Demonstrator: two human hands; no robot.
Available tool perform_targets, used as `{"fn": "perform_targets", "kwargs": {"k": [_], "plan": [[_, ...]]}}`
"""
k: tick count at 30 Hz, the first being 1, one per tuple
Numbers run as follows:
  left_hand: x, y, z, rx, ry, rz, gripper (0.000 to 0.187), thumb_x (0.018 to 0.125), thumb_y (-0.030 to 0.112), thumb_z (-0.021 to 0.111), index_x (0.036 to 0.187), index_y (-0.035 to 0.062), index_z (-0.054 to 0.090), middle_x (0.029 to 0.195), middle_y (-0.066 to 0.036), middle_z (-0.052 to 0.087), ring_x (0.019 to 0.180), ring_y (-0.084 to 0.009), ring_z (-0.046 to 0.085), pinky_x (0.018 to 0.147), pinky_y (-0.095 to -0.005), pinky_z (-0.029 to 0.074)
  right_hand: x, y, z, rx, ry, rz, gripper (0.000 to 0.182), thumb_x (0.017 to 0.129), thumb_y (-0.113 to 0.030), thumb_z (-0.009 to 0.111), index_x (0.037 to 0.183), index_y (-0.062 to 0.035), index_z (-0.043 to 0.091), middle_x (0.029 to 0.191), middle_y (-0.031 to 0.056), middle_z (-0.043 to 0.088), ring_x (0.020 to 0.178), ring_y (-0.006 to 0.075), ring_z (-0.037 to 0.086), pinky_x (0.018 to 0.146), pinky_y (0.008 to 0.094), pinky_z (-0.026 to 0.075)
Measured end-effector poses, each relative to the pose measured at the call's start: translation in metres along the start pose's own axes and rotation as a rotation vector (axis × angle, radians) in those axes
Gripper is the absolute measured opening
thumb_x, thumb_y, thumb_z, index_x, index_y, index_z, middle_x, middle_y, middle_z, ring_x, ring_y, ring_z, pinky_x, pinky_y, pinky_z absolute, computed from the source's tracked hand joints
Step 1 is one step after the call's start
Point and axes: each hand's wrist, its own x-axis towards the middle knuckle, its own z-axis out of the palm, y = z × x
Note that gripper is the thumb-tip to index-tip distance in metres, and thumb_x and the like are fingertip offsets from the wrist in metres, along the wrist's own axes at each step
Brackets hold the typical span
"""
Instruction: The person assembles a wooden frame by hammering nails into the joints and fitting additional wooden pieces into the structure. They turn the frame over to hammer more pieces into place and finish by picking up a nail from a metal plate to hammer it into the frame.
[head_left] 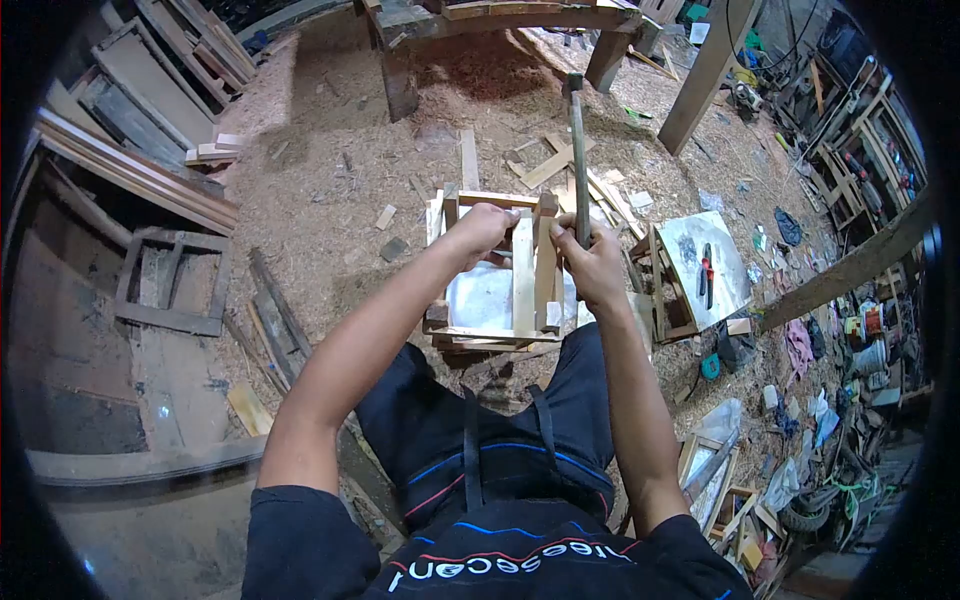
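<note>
Standing just in front of the person's knees, a small wooden frame (497, 333) takes up the middle of the view; a pale slat (523, 275) runs across it, with a browner slat (546, 270) close beside, and a whitish surface shows through the opening. The left hand (485, 232) reaches over the frame's far side, fingers bent in close at the pale slat's far end; whether they pinch anything I cannot tell. The right hand (592, 260) is closed around the handle of a hammer (579, 150), near the browner slat; the dark head points away from the person.

To the right of the frame, a low stand with a pale top (685, 245) bears red-and-black pliers (707, 272); a teal tape measure (711, 367) lies nearer the person. Loose wood strips (555, 163) lie beyond the frame on the shaving-strewn floor (330, 200); farther off stands a wooden bench (500, 25); at the left, an old wooden frame (172, 315) lies near stacked boards (140, 180).
</note>
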Motion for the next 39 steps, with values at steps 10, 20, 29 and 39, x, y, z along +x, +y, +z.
{"fn": "perform_targets", "kwargs": {"k": [10, 20, 29, 39], "plan": [[0.006, -0.004, -0.001, 0.097, -0.022, 0.02, 0.017, 0.092, 0.018, 0.065, 0.094, 0.0008, 0.064, 0.081, -0.005, 0.064, 0.07, -0.0142, 0.063, 0.054, -0.0317, 0.056, -0.003, -0.01, 0.001, -0.053, 0.031, 0.107, 0.014, 0.089, -0.011, 0.066, 0.093, 0.0023, 0.064, 0.068, 0.0011, 0.059, 0.057, 0.0074, 0.053, 0.05, 0.0239, 0.041], [0.003, -0.004, -0.007, 0.075, -0.036, 0.069, 0.022, 0.092, 0.023, 0.064, 0.096, 0.0022, 0.065, 0.088, -0.007, 0.068, 0.078, -0.0171, 0.067, 0.066, -0.0369, 0.06, -0.015, -0.016, 0.007, -0.136, 0.053, -0.208, 0.018, 0.091, -0.011, 0.066, 0.103, 0.0024, 0.062, 0.083, 0.0027, 0.064, 0.073, 0.007, 0.059, 0.064, 0.023, 0.048], [0.011, -0.012, -0.008, 0.133, -0.082, 0.063, 0.021, 0.094, 0.022, 0.062, 0.101, 0.0023, 0.064, 0.087, -0.003, 0.066, 0.072, -0.0125, 0.065, 0.059, -0.0329, 0.059, -0.01, -0.038, 0.002, -0.238, -0.076, -0.021, 0.026, 0.089, -0.023, 0.072, 0.094, 0.0023, 0.066, 0.073, -0.0003, 0.062, 0.066, 0.0055, 0.054, 0.058, 0.0232, 0.043], [0.005, -0.009, -0.009, 0.145, -0.025, 0.064, 0.027, 0.092, 0.02, 0.065, 0.11, 0.0009, 0.059, 0.089, -0.005, 0.061, 0.072, -0.014, 0.063, 0.058, -0.033, 0.061, -0.001, -0.031, 0.002, -0.441, 0.093, 0.018, 0.048, 0.079, -0.038, 0.08, 0.091, 0.0046, 0.062, 0.068, 0.0037, 0.061, 0.056, 0.0096, 0.056, 0.052, 0.0237, 0.044]]}}
